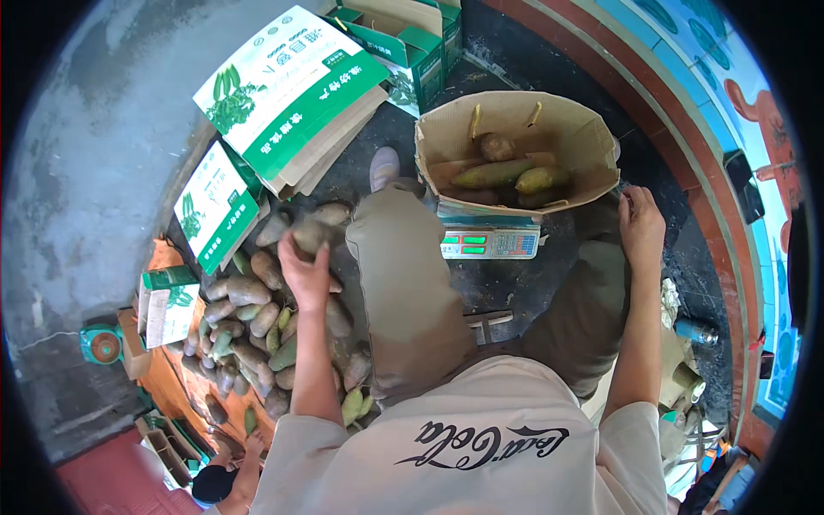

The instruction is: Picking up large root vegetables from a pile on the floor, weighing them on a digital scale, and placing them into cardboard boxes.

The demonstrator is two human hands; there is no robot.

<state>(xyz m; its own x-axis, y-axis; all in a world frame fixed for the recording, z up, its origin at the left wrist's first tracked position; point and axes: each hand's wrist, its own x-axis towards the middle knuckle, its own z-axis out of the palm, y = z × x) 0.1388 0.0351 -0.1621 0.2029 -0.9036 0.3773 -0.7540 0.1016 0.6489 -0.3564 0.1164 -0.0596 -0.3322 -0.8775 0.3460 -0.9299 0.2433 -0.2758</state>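
Observation:
My left hand (306, 273) reaches over a pile of soil-covered radishes (249, 292) at the left. Its thumb and fingers close around one muddy radish (312, 233), which is blurred. Beside the right corner of an open cardboard box (592, 142), my right hand (642, 227) is loosely bent, with nothing seen in it. The box holds a round brown one (498, 147) and several long greenish radishes (493, 174). It stands on a digital scale (489, 243) with lit green displays, between my knees.
Flat green-and-white cartons (292, 94) are stacked at the far left, with an open carton (395, 34) behind. A smaller carton (167, 305) stands left of the pile. Another person's hand (255, 445) holds a green radish at the lower left. A tiled wall (730, 77) curves along the right.

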